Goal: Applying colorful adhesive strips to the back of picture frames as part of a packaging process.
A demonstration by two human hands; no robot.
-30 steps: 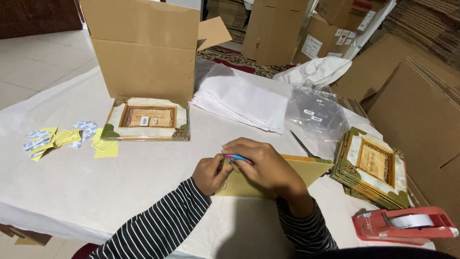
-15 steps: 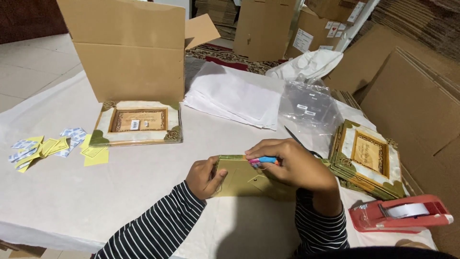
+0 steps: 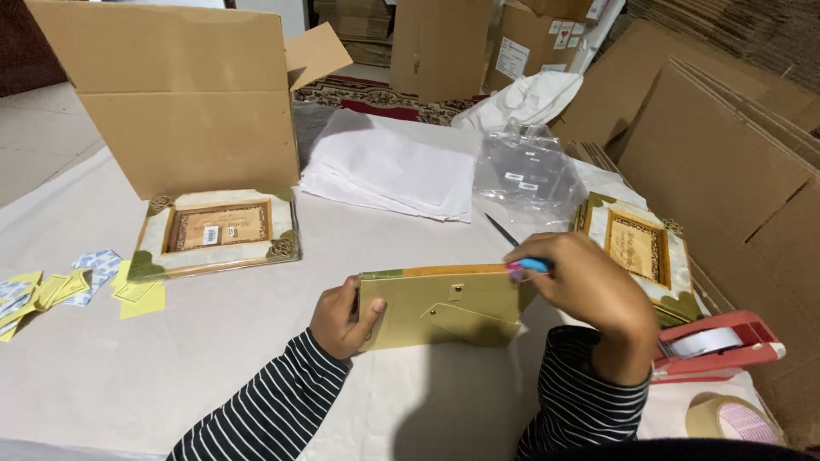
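My left hand [image 3: 337,318] grips the frame [image 3: 440,306] upright, back toward me. My right hand [image 3: 589,294] pinches a blue tool [image 3: 530,266] at its top corner. One frame [image 3: 218,230] lies finished-looking by the box [image 3: 184,94]; I judge this one mid-work.

We see an evenly lit indoor scene, bright but soft, with light seeming to come from overhead. Shadows are faint; a dim one lies under the picture frame [image 3: 440,306] on the table [image 3: 222,358]. The clear plastic bags [image 3: 530,175] catch mild glare. The right hand [image 3: 589,294] looks slightly blurred (as do the far cartons), and the edges bend outward a little.
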